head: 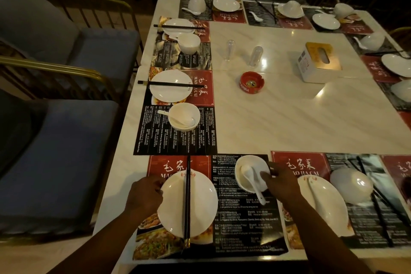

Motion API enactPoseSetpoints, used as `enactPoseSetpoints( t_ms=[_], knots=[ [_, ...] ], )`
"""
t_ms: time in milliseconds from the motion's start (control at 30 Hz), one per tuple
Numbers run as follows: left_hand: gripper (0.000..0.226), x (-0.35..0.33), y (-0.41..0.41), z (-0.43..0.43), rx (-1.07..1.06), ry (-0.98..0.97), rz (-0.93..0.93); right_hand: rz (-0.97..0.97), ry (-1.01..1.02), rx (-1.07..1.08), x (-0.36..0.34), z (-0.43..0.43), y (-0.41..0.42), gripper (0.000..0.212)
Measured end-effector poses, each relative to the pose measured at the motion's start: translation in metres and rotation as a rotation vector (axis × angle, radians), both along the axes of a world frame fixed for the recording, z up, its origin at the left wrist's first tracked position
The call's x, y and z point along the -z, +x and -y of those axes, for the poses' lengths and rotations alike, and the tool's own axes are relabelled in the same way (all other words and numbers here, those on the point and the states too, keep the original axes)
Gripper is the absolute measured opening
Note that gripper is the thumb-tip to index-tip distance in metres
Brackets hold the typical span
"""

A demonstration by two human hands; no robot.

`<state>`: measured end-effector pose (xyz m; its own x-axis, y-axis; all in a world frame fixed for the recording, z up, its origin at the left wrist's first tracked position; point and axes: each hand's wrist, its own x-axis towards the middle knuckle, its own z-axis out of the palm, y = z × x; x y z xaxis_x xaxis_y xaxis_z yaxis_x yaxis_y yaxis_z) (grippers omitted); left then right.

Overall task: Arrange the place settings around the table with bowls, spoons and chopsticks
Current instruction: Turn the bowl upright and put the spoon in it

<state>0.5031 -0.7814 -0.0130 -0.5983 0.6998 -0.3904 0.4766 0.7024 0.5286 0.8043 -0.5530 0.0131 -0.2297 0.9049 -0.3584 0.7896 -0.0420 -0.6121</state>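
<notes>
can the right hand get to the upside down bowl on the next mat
Probably yes: the upside-down bowl sits near the right hand, only a flat plate between. It must first release the upright bowl.

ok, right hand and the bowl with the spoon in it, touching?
Touching. Head view: the right hand has its fingers over the right rim of the white bowl, with no gap.

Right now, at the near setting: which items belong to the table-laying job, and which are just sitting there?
In the job: plate, held at its rim by the left hand; chopsticks across it; bowl, gripped by the right hand; spoon inside it.
Lying about: red ashtray, tissue box, clear glasses mid-table.
</notes>
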Motion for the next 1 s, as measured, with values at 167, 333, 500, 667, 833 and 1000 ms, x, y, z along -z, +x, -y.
enactPoseSetpoints(
  t_ms=[167,333,500,667,833,1000],
  knots=[
    [0.027,0.001,0.002,0.001,-0.056,0.026,0.016,-0.053,0.02,0.004,0.002,0.004,0.004,0.042],
    [0.026,0.001,0.005,0.001,-0.083,0.034,0.013,-0.065,0.034,-0.064,0.007,0.008,0.0,0.044],
    [0.026,0.002,0.008,0.001,-0.097,0.034,-0.006,-0.076,-0.013,-0.105,0.014,0.011,-0.004,0.045],
    [0.024,0.002,0.013,0.003,-0.132,0.036,-0.022,-0.088,-0.012,-0.12,0.016,0.014,-0.007,0.044],
    [0.026,0.003,0.015,0.004,-0.148,0.043,-0.021,-0.11,-0.022,-0.124,0.017,0.012,-0.005,0.044],
    [0.027,0.004,0.018,0.004,-0.184,0.059,-0.017,-0.104,-0.037,-0.131,0.018,0.008,-0.002,0.046]
  ],
)
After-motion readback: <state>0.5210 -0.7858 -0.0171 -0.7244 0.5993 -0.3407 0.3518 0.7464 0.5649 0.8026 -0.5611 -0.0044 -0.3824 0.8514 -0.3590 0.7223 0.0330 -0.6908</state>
